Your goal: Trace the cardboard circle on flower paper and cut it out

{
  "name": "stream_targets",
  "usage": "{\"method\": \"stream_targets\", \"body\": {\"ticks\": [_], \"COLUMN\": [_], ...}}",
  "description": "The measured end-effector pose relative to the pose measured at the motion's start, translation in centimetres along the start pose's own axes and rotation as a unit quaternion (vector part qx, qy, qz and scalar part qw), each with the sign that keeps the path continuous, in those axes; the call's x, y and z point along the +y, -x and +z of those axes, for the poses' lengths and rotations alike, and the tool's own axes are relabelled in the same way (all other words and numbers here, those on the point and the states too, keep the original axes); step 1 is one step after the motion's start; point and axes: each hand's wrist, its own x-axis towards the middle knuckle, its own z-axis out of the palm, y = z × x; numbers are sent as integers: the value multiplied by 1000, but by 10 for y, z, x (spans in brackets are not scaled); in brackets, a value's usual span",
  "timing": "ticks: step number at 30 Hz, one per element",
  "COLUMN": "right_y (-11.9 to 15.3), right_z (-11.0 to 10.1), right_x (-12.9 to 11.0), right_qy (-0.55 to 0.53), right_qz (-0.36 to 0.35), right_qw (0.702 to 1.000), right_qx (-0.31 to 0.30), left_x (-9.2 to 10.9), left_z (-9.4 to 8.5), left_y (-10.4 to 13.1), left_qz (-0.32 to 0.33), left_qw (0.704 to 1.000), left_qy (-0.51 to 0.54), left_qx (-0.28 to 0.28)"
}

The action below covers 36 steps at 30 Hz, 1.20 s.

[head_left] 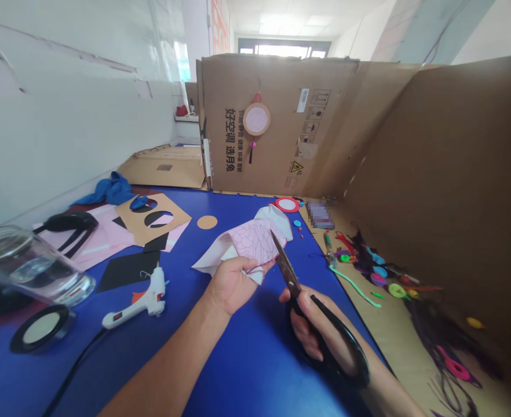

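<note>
My left hand (233, 281) grips a piece of pale pink patterned fabric (253, 240), thumb on top and fingers underneath. A reddish edge runs along the fabric's right side, and white material shows at its left and far end. In my right hand (314, 324) is a pair of scissors (288, 266) with black handles. Their blades look closed or nearly so, and the tips point at the fabric's right edge. Whether the blades touch the fabric I cannot tell. Just beyond the fabric lies a red-rimmed round piece (287, 204).
A white glue gun (140, 301), a roll of tape (42, 328) and a glass jar (33, 266) stand at left. Behind them lie a cut-out tan card (153, 219) and black sheets (127, 271). Cardboard walls (281, 127) enclose the back and right; colourful trinkets (379, 278) are scattered at right.
</note>
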Motion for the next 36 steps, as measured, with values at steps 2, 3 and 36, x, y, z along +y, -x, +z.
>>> {"method": "stream_targets", "body": {"ticks": [2,3,36], "right_y": [0,0,-2], "right_z": [0,0,-4], "right_x": [0,0,7], "right_qy": [5,7,25], "right_qz": [-4,-5,-20], "right_qw": [1000,1000,999], "right_qx": [-2,-2,-9], "left_x": [0,0,1], "left_z": [0,0,1], "left_y": [0,0,-2], "left_qz": [1,1,2], "left_qw": [1000,1000,999], "left_qy": [1,2,9], "left_qx": [-2,-4,45]}}
